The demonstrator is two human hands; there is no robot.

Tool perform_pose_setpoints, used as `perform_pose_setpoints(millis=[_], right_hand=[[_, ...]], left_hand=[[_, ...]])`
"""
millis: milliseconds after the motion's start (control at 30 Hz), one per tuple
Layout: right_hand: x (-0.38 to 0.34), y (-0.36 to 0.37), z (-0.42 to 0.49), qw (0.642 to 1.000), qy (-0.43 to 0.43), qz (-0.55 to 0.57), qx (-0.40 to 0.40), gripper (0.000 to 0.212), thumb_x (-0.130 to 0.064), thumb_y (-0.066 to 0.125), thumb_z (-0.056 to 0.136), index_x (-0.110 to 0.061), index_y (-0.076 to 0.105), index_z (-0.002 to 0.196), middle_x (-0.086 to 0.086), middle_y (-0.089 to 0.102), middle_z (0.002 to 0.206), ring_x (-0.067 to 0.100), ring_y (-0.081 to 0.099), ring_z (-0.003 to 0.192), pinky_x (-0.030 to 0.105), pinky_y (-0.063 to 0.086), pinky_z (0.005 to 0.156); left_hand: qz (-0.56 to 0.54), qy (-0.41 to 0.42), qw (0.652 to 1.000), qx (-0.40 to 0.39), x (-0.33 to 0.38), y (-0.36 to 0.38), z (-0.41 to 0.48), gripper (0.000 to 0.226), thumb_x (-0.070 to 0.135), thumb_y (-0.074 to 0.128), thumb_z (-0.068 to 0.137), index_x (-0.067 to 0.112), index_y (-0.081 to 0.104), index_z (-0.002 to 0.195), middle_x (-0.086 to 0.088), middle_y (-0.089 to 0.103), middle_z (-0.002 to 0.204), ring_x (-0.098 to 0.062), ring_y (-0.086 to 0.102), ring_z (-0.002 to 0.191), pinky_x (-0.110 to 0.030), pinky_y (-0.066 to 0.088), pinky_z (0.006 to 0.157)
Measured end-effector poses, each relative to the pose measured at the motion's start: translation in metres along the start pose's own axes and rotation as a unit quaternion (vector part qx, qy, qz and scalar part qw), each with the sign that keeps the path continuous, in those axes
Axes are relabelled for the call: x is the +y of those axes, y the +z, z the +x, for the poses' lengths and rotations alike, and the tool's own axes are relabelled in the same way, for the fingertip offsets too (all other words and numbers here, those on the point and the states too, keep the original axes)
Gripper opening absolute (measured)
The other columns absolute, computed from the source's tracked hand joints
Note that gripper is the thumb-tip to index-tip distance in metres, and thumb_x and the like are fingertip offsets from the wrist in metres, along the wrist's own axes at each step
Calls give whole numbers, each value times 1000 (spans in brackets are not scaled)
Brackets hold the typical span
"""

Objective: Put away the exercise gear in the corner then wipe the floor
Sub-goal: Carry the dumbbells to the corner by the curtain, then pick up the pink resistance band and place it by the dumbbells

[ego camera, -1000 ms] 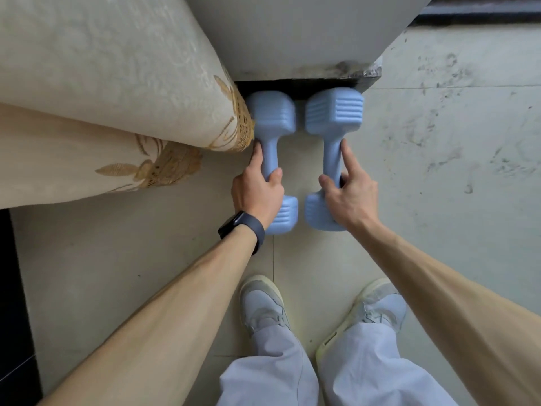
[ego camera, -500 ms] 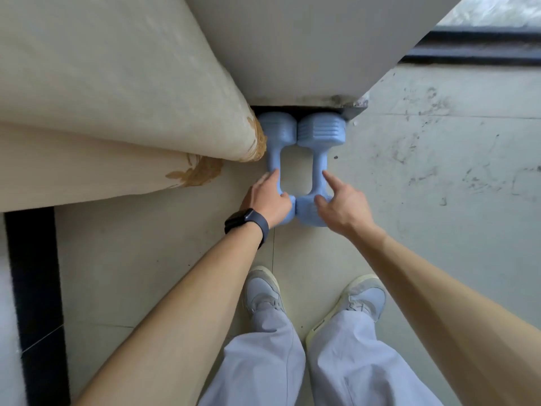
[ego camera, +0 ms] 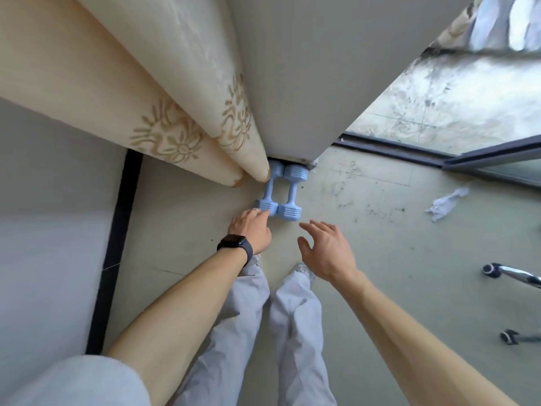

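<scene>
As judged from frame centre, gear step close to done: noted left dumbbell (ego camera: 268,191) and right dumbbell (ego camera: 290,197), pale blue, lying side by side and touching, far heads tucked against wall (ego camera: 292,83) foot beside curtain (ego camera: 175,118) hem. Probably laid parallel and butted there to stop rolling and stay out of the walkway. Left hand (ego camera: 251,230): fingers straight, tips resting on near head of left dumbbell, gripping nothing. Right hand (ego camera: 325,250): spread open, just short of right dumbbell, touching nothing. Rag (ego camera: 445,203) crumpled on scuffed floor (ego camera: 380,259) at right of frame, well apart, presumably for wiping. Watch (ego camera: 235,243) face dark. No brand, label or writing legible.
</scene>
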State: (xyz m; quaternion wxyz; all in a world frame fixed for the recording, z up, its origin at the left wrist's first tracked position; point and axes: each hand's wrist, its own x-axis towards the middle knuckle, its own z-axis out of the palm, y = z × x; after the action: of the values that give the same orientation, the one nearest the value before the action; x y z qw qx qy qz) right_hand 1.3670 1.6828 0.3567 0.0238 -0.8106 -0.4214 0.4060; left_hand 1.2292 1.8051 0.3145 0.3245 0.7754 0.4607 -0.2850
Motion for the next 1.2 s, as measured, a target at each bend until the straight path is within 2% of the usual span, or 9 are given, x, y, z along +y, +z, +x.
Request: perform_pose_setpoints(millis=[167,300,467,600,767,933,1133,1200], right_hand=[[-53,-81,-98,998,-32,-3,61,43,-34,50,99,-27,52,141,-5,52,146,24,37,140,36,33,112],[-87,-120,-156,995,-47,4,88,44,-39,48,100,-31,50,143,-6,48,150,22,32,144,36,30,115],[-115,-155,-190,985,-96,1,145,43,-43,50,99,-33,52,141,-8,51,147,19,33,143,36,33,114],[-132,-185,-202,969,-170,-27,180,40,-43,50,99,-35,55,138,-11,54,144,19,36,142,38,36,112],[-142,-217,-205,938,-292,-86,167,40,-44,49,99,-33,56,138,-10,54,143,22,39,140,38,36,112],[-142,-237,-207,882,-432,-113,150,39,-41,57,97,-32,59,135,-10,57,141,23,45,136,46,46,104],[-173,-222,-257,793,-586,-116,122,35,-30,65,94,-26,65,128,-6,65,130,26,53,126,40,48,100],[-192,-198,-289,754,-642,-105,90,33,-33,57,93,-24,67,124,-3,68,125,29,56,121,41,50,98]], left_hand=[[-6,16,999,35,21,-72,-108,53,28,45,95,27,40,148,2,42,152,-22,39,138,-35,32,111],[-16,43,995,94,29,-120,-174,51,32,46,96,28,41,147,4,43,150,-19,37,138,-34,31,111],[-48,69,980,178,28,-167,-228,47,31,50,95,27,48,142,4,48,146,-21,41,134,-33,33,108],[-58,56,964,255,21,-191,-259,46,32,52,93,25,54,139,2,54,142,-23,47,129,-36,35,109],[-79,-16,934,348,19,-194,-307,45,30,52,95,26,53,140,5,52,143,-19,43,134,-34,32,109],[-116,-133,888,425,24,-159,-368,45,35,54,93,27,56,137,4,55,142,-18,44,135,-45,35,109],[-163,-282,819,472,31,-80,-470,47,38,50,96,28,50,142,4,50,147,-19,41,138,-41,32,113],[-174,-340,784,488,31,-47,-512,47,38,49,97,30,48,143,5,48,149,-19,37,141,-43,29,114]])
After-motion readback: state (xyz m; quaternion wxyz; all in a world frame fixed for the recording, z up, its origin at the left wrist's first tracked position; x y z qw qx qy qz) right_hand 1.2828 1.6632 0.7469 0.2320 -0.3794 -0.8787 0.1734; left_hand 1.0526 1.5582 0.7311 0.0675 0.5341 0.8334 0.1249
